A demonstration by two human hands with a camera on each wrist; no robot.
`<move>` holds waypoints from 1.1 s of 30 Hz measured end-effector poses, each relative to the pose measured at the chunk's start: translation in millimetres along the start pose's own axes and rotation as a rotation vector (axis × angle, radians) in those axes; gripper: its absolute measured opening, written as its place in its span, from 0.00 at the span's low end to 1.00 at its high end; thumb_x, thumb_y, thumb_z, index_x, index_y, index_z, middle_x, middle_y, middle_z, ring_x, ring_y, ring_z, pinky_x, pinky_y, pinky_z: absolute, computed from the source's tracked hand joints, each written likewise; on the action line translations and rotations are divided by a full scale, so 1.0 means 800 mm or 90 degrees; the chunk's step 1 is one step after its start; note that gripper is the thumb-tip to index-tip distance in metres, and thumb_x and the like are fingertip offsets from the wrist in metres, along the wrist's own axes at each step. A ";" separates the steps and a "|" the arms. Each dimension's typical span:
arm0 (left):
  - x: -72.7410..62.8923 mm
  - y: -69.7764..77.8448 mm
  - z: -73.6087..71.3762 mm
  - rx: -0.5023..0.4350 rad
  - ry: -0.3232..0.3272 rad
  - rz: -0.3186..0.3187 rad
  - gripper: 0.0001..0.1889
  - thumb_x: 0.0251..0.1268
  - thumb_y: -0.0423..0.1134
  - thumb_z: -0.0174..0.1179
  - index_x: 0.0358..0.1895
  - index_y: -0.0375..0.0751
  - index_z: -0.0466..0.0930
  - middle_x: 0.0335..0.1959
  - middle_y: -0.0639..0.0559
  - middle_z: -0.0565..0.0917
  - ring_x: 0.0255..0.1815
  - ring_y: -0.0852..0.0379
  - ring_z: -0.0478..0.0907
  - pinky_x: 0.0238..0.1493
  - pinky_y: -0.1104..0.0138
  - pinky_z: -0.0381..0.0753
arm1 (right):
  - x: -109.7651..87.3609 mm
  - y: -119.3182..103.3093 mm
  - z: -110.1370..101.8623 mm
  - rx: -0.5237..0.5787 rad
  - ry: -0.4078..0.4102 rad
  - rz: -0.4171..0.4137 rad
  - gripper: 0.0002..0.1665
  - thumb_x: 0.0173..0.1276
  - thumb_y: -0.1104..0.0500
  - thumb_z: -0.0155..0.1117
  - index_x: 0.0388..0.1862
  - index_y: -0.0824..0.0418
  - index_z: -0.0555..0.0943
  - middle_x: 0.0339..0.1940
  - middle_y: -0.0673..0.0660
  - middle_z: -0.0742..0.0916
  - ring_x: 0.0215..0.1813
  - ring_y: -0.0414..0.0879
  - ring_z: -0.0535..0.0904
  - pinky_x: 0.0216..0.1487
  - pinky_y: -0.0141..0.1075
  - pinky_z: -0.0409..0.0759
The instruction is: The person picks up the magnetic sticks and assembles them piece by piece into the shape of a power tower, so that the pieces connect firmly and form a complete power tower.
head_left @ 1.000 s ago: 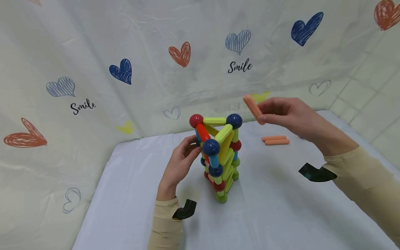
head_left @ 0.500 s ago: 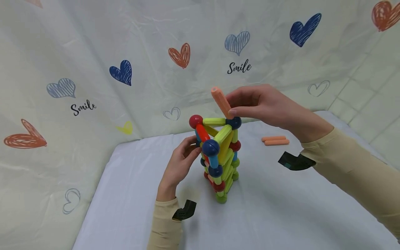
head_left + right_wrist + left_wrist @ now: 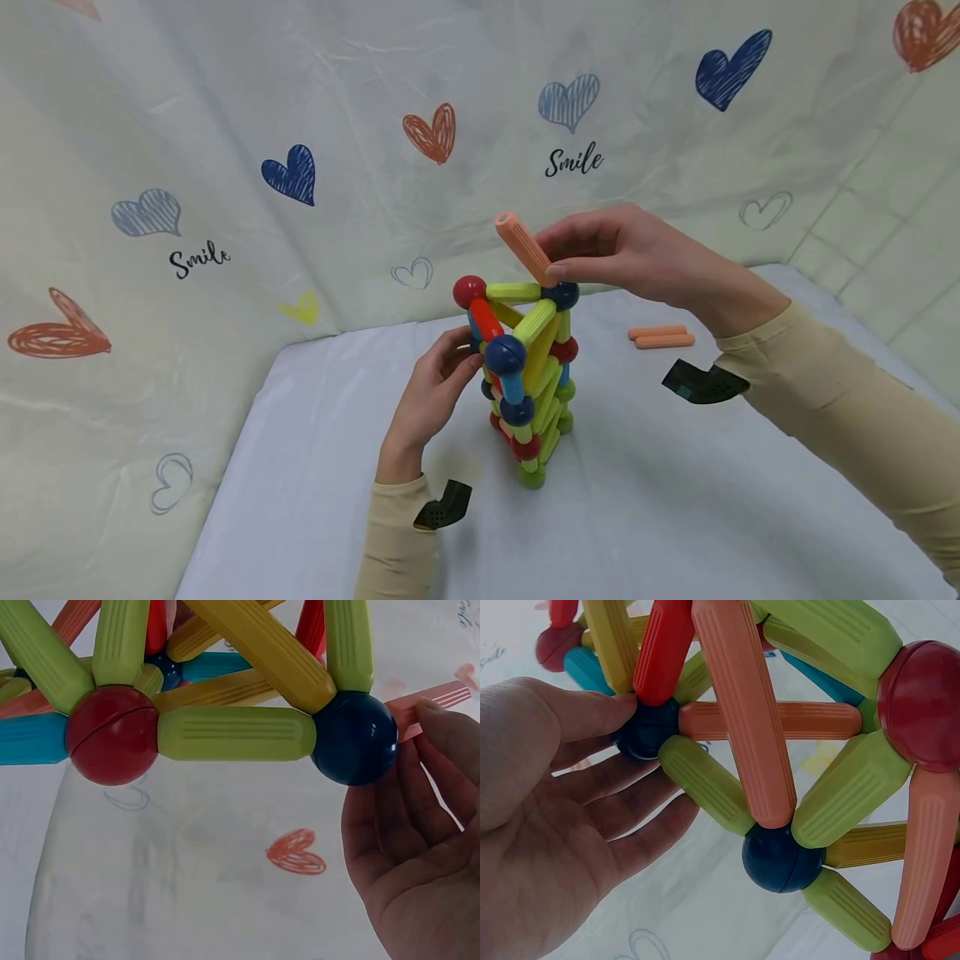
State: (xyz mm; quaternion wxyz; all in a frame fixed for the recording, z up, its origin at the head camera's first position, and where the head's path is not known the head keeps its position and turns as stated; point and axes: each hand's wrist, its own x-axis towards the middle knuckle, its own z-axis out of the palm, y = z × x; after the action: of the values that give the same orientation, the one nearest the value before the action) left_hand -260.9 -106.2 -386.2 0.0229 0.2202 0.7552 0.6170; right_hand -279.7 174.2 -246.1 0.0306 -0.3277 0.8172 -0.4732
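A tower point(image 3: 542, 367) of magnetic balls and coloured rods stands upright on the white cloth. My left hand point(image 3: 431, 383) steadies its left side. In the left wrist view, the thumb and fingers pinch a dark blue ball point(image 3: 646, 729) partway up. My right hand point(image 3: 618, 250) pinches an orange magnetic rod point(image 3: 525, 248) over the tower's back right corner. Tilted up to the left, the rod has its lower end at the top blue ball point(image 3: 561, 295). Right wrist view: the rod point(image 3: 427, 705) appears to meet the blue ball point(image 3: 355, 738), though fingers partly cover it.
Two more orange rods point(image 3: 662, 337) lie side by side on the cloth-covered table point(image 3: 675, 483), right of the tower. Behind it hangs a pale sheet point(image 3: 360, 100) printed with hearts. Each wrist carries a black mount point(image 3: 705, 382).
My right hand has carried the orange rod left to the tower's top back corner, then tilted it slightly further left. The left hand and the tower have stayed in place.
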 end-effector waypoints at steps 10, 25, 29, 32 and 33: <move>0.001 -0.002 0.000 0.005 -0.003 0.005 0.20 0.75 0.40 0.53 0.67 0.48 0.69 0.63 0.51 0.73 0.62 0.54 0.75 0.63 0.58 0.74 | -0.026 0.030 -0.017 -0.033 0.072 0.082 0.21 0.73 0.52 0.60 0.63 0.54 0.78 0.58 0.52 0.82 0.57 0.45 0.79 0.54 0.28 0.78; -0.004 -0.002 -0.008 -0.012 -0.068 0.003 0.22 0.69 0.36 0.59 0.64 0.47 0.69 0.58 0.48 0.75 0.59 0.49 0.75 0.57 0.54 0.78 | -0.102 0.219 -0.039 -0.335 -0.044 0.269 0.23 0.71 0.58 0.61 0.59 0.70 0.76 0.54 0.67 0.82 0.55 0.62 0.77 0.51 0.55 0.76; -0.003 -0.001 -0.007 0.002 -0.086 -0.007 0.24 0.67 0.37 0.63 0.64 0.49 0.70 0.55 0.49 0.77 0.59 0.50 0.75 0.58 0.56 0.77 | -0.120 0.253 -0.031 -0.401 -0.097 0.273 0.23 0.67 0.62 0.64 0.57 0.75 0.76 0.52 0.72 0.81 0.54 0.67 0.76 0.52 0.57 0.75; -0.002 -0.001 -0.005 0.007 -0.085 0.003 0.23 0.65 0.36 0.64 0.62 0.47 0.72 0.53 0.48 0.78 0.58 0.51 0.75 0.61 0.56 0.75 | -0.125 0.271 -0.026 -0.445 -0.109 0.253 0.18 0.65 0.66 0.64 0.53 0.74 0.78 0.47 0.71 0.82 0.51 0.67 0.76 0.49 0.55 0.77; -0.002 -0.001 -0.005 0.007 -0.084 0.005 0.23 0.65 0.36 0.65 0.62 0.46 0.72 0.53 0.48 0.78 0.58 0.51 0.75 0.62 0.56 0.74 | -0.126 0.276 -0.024 -0.461 -0.107 0.244 0.14 0.65 0.66 0.63 0.48 0.72 0.80 0.45 0.70 0.82 0.48 0.65 0.77 0.46 0.53 0.78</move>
State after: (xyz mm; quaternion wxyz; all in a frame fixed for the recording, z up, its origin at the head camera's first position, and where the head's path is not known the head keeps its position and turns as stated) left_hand -260.9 -110.6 -386.3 0.0692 0.2634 0.7544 0.5973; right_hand -319.8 319.7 -437.0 0.0675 -0.1965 0.9716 -0.1130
